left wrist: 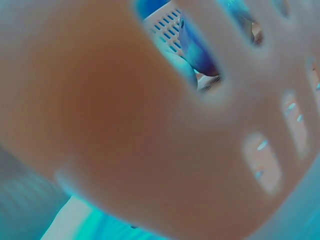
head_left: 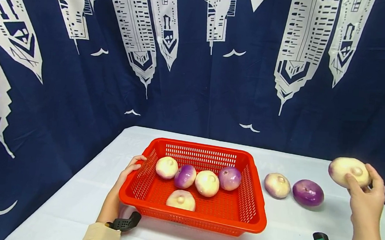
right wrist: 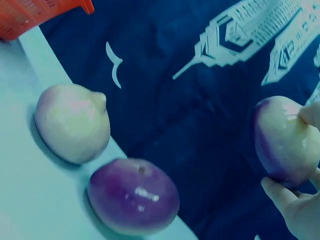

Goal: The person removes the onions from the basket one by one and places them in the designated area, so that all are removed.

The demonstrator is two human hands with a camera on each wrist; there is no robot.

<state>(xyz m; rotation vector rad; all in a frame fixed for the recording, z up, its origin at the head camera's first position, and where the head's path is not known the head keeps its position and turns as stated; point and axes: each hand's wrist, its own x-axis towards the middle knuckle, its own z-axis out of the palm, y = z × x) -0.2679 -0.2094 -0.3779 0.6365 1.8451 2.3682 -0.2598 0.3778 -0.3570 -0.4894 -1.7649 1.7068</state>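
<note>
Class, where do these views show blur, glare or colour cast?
Head: mostly crisp and evenly lit; left wrist: most of the frame out of focus, cyan tints; right wrist: bluish cast, white glare on the glossy purple oval vegetable.

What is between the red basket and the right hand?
A pale turnip and a purple turnip lie between the red basket and the right hand in the head view.
</note>
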